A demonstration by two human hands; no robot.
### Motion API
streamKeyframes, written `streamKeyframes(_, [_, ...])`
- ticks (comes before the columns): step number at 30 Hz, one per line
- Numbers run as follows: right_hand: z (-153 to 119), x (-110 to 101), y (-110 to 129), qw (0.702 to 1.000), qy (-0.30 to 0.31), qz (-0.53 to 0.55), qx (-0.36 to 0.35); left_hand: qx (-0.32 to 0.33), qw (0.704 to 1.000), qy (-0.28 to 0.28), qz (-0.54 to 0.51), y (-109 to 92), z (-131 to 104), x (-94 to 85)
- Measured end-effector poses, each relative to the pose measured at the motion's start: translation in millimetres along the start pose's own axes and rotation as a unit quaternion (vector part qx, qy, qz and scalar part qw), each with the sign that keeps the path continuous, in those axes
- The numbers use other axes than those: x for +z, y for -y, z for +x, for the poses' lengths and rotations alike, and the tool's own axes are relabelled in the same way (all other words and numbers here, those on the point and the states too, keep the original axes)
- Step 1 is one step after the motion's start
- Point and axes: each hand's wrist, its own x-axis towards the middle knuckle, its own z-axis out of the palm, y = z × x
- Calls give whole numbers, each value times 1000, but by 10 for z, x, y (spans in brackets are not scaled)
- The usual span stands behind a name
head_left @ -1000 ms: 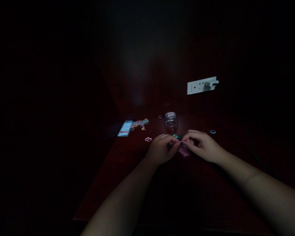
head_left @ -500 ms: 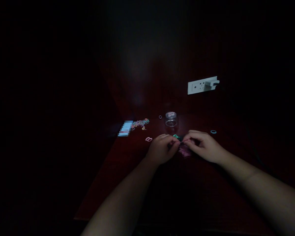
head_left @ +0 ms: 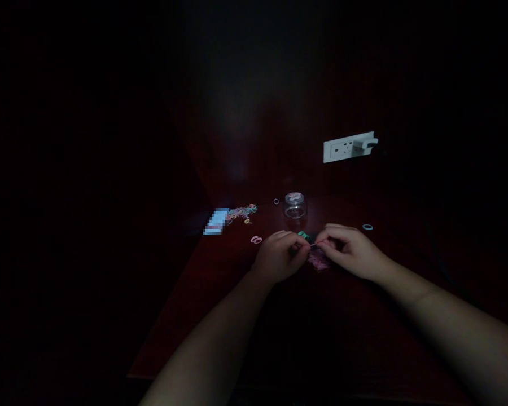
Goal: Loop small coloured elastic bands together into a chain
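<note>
My left hand (head_left: 279, 255) and my right hand (head_left: 349, 250) meet over the dark red table, thumb and forefinger pinched on each. Between the fingertips stretches a small pale hair tie (head_left: 314, 245), gripped by both hands. Just under it lies a bunch of pink-purple hair ties (head_left: 319, 261). Some green hair ties (head_left: 303, 235) sit behind the fingertips, partly hidden by them. Two pink hair ties (head_left: 256, 240) rest to the left of my left hand, and a blue hair tie (head_left: 367, 227) lies beyond my right wrist.
A clear lidded jar (head_left: 295, 206) stands behind the hands. At the back left are a pile of mixed-colour hair ties (head_left: 242, 212) and a bright blurred rectangle (head_left: 215, 221). One small ring (head_left: 276, 201) lies near the wall. A socket plate (head_left: 341, 148) holds a white plug.
Hardly anything differs. The fingertips are very slightly farther apart, with a little more of the pale hair tie showing between them.
</note>
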Motion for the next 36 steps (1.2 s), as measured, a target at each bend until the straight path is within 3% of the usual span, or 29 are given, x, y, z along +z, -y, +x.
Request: streamKeyframes(36, [-1, 3, 0, 1000, -6, 3, 5, 16, 1000, -1, -13, 13, 4, -5])
